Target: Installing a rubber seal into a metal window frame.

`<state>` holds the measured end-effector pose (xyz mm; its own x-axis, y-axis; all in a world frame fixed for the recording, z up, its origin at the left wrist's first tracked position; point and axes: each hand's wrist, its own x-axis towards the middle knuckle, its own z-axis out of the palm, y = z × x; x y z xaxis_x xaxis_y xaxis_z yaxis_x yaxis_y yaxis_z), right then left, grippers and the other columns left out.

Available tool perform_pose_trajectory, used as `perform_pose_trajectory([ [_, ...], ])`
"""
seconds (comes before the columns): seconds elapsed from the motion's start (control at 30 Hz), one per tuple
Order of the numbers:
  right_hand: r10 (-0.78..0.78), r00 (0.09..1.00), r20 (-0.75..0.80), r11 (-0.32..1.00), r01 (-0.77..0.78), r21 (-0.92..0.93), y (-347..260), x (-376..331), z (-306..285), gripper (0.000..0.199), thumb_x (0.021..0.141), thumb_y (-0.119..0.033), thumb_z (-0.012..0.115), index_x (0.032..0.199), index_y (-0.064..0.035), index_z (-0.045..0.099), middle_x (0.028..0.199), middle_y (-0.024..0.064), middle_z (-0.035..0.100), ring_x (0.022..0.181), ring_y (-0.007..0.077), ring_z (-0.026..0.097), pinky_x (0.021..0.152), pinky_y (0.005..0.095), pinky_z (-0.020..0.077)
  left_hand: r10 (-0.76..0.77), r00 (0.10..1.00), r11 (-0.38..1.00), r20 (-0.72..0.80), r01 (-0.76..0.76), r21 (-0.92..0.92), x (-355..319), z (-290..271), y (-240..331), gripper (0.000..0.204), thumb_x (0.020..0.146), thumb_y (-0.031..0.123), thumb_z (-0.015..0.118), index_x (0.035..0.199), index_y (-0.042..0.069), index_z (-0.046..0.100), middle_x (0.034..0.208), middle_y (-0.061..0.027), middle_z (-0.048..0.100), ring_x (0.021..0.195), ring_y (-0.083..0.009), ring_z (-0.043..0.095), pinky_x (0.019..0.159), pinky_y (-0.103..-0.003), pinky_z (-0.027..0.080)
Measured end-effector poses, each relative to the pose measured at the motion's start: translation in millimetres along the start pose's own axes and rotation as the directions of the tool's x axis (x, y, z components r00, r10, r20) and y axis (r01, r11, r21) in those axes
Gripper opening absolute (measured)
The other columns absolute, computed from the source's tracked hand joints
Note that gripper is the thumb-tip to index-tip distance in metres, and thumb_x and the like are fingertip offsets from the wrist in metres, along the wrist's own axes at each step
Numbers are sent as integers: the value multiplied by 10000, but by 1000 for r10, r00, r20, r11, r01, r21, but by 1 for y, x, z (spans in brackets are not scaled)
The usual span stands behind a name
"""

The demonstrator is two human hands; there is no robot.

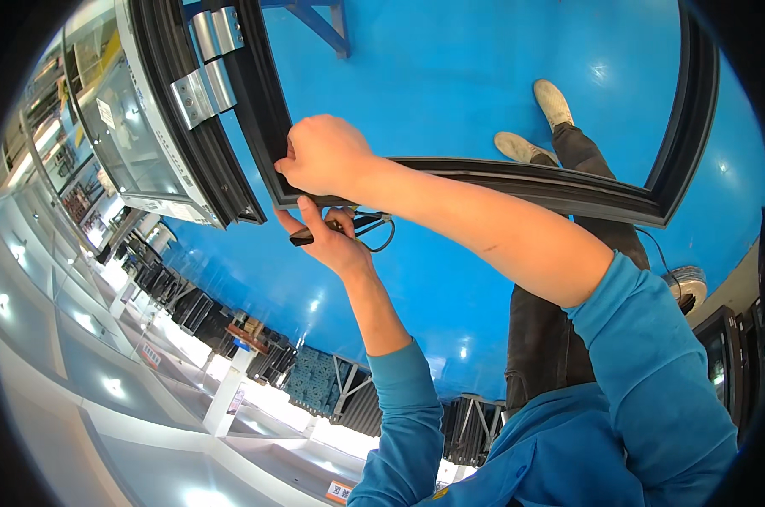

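Note:
A black window or door frame (484, 173) stretches across the upper middle, with its near corner by both hands. My right hand (327, 154) is closed in a fist against the inner side of that corner; what its fingers hold, if anything, is hidden. Just below, my left hand (336, 241) has its thumb and index finger extended toward the corner's outer edge. Its other fingers curl around a black-handled hand tool (372, 225) with a curved handle, whose exact kind is unclear. Two silver hinges (203, 91) join the frame to a dark upright profile (201, 139).
A glazed panel (137, 118) stands at the left beside the dark profile. Blue floor (416, 93) shows through the frame, with a blue metal stand (323, 25) at the top. A coil (687, 286) lies at the right. Racks of dark profiles (273, 363) line the far side.

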<state>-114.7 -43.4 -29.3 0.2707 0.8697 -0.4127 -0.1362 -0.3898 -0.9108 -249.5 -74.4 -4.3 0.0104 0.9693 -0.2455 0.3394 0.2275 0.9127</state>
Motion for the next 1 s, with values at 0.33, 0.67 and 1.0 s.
perform_pose_trajectory([
  [0.33,60,973,224,965,-114,237,13,10,-16,266,887,-204,728,700,-16,713,625,71,653,501,182,591,526,312,477,35,999,999,16,-35,5,-1,4,0,607,1069,327,564,1560,66,321,589,32,466,409,-21,339,409,-200,260],
  [0.67,42,990,132,902,-94,421,21,5,-3,273,916,-224,762,733,-21,740,634,41,662,480,100,571,518,237,451,52,998,998,23,-52,-23,3,-2,-6,475,1073,297,554,1476,84,420,718,-1,570,416,-29,332,409,-194,258],
  [1.0,54,993,107,880,-98,465,23,5,-4,294,911,-272,790,774,-13,769,660,43,683,482,95,574,524,230,455,64,997,997,39,-63,-33,6,-5,-11,469,1078,294,548,1477,83,420,655,10,537,407,-26,315,412,-191,270],
])
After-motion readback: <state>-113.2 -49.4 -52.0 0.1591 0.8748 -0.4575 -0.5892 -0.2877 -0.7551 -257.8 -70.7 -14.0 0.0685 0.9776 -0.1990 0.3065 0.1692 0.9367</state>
